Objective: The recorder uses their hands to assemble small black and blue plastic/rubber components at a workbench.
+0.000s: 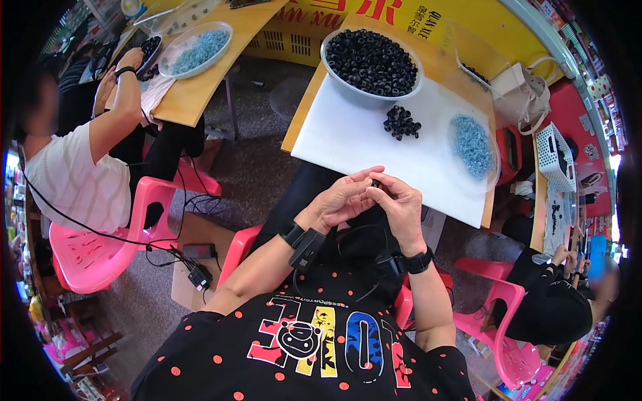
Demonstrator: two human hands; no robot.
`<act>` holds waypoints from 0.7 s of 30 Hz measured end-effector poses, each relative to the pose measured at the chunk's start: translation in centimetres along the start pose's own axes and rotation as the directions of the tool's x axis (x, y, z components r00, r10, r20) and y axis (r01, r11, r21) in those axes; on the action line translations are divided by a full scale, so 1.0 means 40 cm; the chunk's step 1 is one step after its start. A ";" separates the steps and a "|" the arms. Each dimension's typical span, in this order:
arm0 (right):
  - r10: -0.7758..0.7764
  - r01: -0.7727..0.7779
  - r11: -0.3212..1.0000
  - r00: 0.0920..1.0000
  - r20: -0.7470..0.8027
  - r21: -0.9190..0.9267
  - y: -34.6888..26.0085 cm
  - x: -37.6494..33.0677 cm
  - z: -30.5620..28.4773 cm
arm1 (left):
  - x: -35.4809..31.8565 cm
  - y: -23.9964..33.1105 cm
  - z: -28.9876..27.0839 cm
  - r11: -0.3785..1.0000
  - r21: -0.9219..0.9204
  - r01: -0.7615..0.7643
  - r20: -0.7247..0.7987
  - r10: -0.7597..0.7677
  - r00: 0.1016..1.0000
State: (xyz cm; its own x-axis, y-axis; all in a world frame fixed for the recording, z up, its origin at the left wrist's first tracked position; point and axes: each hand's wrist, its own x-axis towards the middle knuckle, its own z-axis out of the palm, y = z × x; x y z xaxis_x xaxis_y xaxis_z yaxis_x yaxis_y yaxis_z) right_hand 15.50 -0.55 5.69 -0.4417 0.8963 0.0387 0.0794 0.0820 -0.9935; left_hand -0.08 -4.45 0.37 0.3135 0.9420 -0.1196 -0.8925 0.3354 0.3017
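Just off the near edge of the white board, my two hands meet over my lap. My left hand (344, 200) and my right hand (401, 206) both have their fingertips closed on a small black bead-like piece (376, 184). Fingers cover much of it, so its full shape is hidden. Beyond them on the white board (341, 140) lies a loose heap of similar black pieces (402, 123). A large clear bowl (372, 101) full of such pieces stands behind that heap. To the right, small pale-blue pieces (473, 146) fill a shallow clear dish.
A co-worker (80, 167) sits at the left table beside a dish of pale-blue pieces (200, 52). Another person (555, 301) works at lower right. Pink chairs (100, 257) stand around. A white bag (521, 93) and a white basket (556, 157) are at right; cables (180, 250) cross the left.
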 end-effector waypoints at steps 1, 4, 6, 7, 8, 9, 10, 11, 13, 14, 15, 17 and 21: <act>0.014 -0.014 1.000 1.000 0.016 -0.001 -0.003 0.003 -0.003 | 0.000 -0.001 -0.002 1.000 -0.003 -0.006 -0.019 0.006 1.000; 0.016 -0.017 1.000 0.998 0.057 0.017 -0.005 0.013 -0.024 | 0.011 0.002 0.001 1.000 -0.010 -0.005 -0.025 0.005 1.000; 0.030 -0.036 0.998 0.994 0.105 0.058 -0.014 0.018 -0.031 | 0.014 0.003 -0.002 1.000 -0.003 -0.008 -0.008 0.008 1.000; 0.049 -0.061 0.994 0.989 0.138 0.088 -0.024 0.019 -0.035 | 0.014 0.005 -0.004 1.000 0.008 -0.013 0.005 0.013 1.000; 0.066 -0.087 0.989 0.983 0.170 0.119 -0.032 0.020 -0.037 | 0.014 0.007 -0.008 1.000 0.019 -0.015 0.018 0.015 1.000; 0.076 -0.098 0.989 0.979 0.189 0.111 -0.035 0.021 -0.040 | 0.013 0.010 -0.012 1.000 0.026 0.000 0.048 -0.001 0.999; 0.085 -0.108 0.989 0.974 0.208 0.103 -0.037 0.021 -0.045 | 0.014 0.009 -0.014 0.999 0.037 0.001 0.060 -0.003 0.998; 0.094 -0.118 0.988 0.970 0.225 0.096 -0.038 0.020 -0.050 | 0.016 0.006 -0.011 0.999 0.051 0.004 0.071 -0.008 0.997; 0.046 -0.055 0.998 0.974 0.223 0.036 -0.037 0.014 -0.057 | 0.015 -0.004 -0.004 0.998 0.056 0.003 0.074 -0.007 0.997; 0.020 -0.022 1.000 0.975 0.222 0.007 -0.036 0.011 -0.061 | 0.013 -0.007 -0.001 0.999 0.032 0.005 0.083 -0.007 0.997; 0.001 0.015 0.998 0.971 0.240 -0.064 -0.037 0.006 -0.068 | 0.012 -0.013 -0.003 1.000 0.023 -0.001 0.091 -0.001 0.996; -0.012 0.025 0.998 0.980 0.197 -0.066 -0.035 -0.005 -0.057 | 0.010 -0.016 -0.002 1.000 0.020 -0.010 0.084 0.008 0.996; -0.048 0.058 0.993 0.994 0.103 -0.098 -0.026 -0.017 -0.031 | 0.002 -0.011 -0.006 1.000 0.021 -0.010 0.072 0.009 0.997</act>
State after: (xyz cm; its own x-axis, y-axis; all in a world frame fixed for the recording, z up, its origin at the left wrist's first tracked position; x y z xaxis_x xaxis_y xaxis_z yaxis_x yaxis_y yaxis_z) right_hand 16.81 -0.73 6.81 -0.5348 0.8417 0.0752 0.1407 0.1765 -0.9742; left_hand 0.28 -4.51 0.01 0.3280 0.9434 -0.0489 -0.8886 0.3257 0.3230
